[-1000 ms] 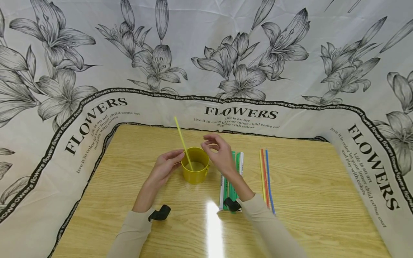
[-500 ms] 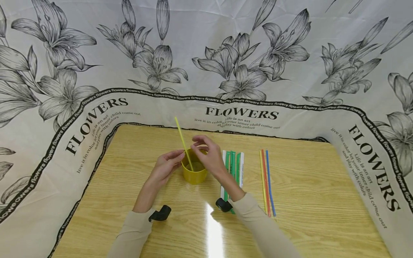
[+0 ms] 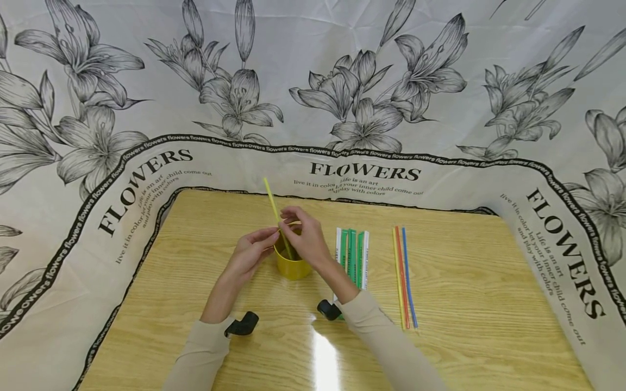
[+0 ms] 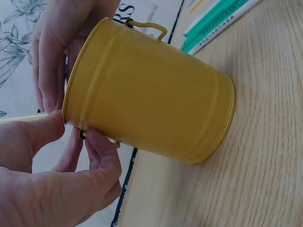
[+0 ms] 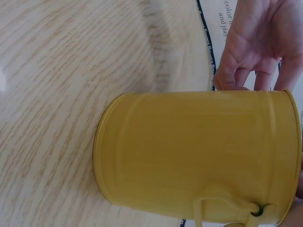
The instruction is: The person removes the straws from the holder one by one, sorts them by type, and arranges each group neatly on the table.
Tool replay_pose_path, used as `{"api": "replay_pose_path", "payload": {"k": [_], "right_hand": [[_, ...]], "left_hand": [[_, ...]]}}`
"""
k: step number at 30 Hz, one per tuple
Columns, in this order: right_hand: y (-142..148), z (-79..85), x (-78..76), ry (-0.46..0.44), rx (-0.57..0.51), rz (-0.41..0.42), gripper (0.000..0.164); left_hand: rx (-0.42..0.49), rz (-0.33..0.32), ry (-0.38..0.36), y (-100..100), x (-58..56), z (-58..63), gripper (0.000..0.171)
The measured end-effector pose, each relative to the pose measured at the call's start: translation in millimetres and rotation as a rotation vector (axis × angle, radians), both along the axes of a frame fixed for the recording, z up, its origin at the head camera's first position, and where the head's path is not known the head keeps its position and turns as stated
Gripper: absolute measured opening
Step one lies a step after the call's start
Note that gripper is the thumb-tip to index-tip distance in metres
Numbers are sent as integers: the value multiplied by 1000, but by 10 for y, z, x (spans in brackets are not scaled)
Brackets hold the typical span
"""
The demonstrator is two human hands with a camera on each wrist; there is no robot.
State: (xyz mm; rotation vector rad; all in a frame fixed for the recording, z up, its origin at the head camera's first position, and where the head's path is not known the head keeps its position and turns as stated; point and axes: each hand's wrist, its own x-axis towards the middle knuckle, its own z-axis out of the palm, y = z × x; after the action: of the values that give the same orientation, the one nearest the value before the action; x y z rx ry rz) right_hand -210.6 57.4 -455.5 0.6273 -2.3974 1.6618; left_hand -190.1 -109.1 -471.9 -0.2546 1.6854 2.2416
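Note:
A small yellow metal bucket point(image 3: 292, 270) with little side handles stands upright on the table. A yellow straw point(image 3: 270, 196) leans inside it, its upper end rising past the rim toward the back left. My left hand point(image 3: 246, 258) holds the bucket at the left, thumb on the rim and fingers by a side handle point(image 4: 116, 143). Over the opening, my right hand point(image 3: 309, 241) pinches the straw near the rim between thumb and fingers. The bucket wall hides most of the right hand in the right wrist view.
Several slim green and white wrapped packets point(image 3: 352, 258) lie right of the bucket, partly under the right forearm. Further right are three loose straws: yellow point(image 3: 398, 271), red point(image 3: 402, 271) and blue point(image 3: 409, 271). Flower-printed cloth point(image 3: 264, 119) borders the wooden table point(image 3: 469, 282).
My right hand has moved left across the bucket's opening to the straw and now pinches it. The left hand, the bucket and the straw have stayed nearly still.

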Motion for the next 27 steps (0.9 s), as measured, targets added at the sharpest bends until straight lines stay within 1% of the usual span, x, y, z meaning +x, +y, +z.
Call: {"api": "replay_pose_path", "payload": {"k": [7, 12, 19, 23, 27], "right_hand": [[-32, -23, -25, -17, 66, -17, 22], [-31, -11, -13, -13, 66, -16, 22], [59, 26, 27, 3, 0, -33, 20], [148, 53, 33, -21, -44, -67, 21], [250, 77, 34, -54, -119, -96, 22]], "left_hand": [[2, -4, 0, -17, 11, -5, 37], [6, -7, 5, -19, 19, -1, 37], [7, -15, 18, -15, 21, -9, 38], [5, -22, 21, -20, 17, -19, 39], [3, -26, 19, -21, 15, -17, 39]]}}
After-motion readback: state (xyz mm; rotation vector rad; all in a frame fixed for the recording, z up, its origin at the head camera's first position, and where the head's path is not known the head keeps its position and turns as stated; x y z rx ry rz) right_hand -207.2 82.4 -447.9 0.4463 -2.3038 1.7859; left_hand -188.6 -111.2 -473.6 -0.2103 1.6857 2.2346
